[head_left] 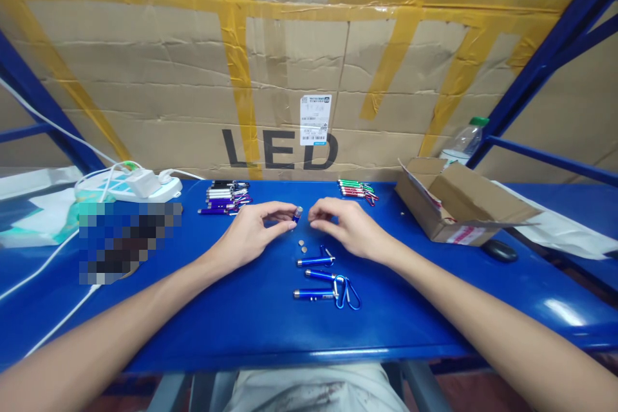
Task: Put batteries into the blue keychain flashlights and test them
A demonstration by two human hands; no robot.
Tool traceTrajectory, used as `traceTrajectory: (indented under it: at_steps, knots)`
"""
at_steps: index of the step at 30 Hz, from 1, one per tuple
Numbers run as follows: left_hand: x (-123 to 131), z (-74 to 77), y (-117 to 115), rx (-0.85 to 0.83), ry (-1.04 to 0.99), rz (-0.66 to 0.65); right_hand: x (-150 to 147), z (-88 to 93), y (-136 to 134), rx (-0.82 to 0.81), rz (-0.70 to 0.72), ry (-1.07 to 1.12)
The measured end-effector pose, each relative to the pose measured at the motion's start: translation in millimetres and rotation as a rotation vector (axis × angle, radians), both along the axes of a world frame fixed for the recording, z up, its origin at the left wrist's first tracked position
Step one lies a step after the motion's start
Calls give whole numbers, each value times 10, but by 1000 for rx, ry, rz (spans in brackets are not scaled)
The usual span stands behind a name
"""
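Between the thumb and fingers of my left hand (258, 226) is a short blue-and-silver flashlight part (298, 213), tilted upward. Just to its right, my right hand (348, 224) is curled with thumb and fingers close together; whatever they may hold is hidden. Two small round button cells (302, 246) lie on the table below the hands. Nearer to me are three blue keychain flashlights, the top one (313, 262), the middle one (319, 275) and the lowest one (313, 294). Blue carabiner clips (342, 293) are attached to them.
Black, silver and purple flashlights (219, 196) lie at the back left, green and red ones (355, 188) at the back right. An open cardboard box (463, 206), a black mouse (499, 250) and a bottle (466, 141) are rightward. A white power strip (164, 190) with cables is leftward.
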State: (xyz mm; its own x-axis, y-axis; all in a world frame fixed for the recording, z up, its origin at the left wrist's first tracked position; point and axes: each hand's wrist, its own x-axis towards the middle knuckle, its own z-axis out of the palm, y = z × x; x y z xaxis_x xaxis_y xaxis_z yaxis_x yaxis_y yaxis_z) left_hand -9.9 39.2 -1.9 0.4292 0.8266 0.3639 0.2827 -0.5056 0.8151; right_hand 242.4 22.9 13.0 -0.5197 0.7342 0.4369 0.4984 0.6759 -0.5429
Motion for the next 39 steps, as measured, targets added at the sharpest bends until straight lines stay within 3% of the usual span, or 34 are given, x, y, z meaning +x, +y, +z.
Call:
traceTrajectory:
  at_steps: [5,14,20,27,34,39]
  knots:
    - [4,-6,13,-31,-42,-2,-12,-85,12,4,74,-276]
    - [-4,26,13,-26,-46,19,-11,-47,13,-140,75,-227]
    - [-14,11,29,-35,-60,17,-44,-81,-12,-9,153,-265]
    - [-16,5,34,-20,-51,-3,-59,-90,-12,105,128,-316]
    - [15,24,-11,-30,-32,-28,-21,43,-29,147,-27,36]
    - [52,37,-77,-20,-13,-55,-100,48,-109,323,-45,113]
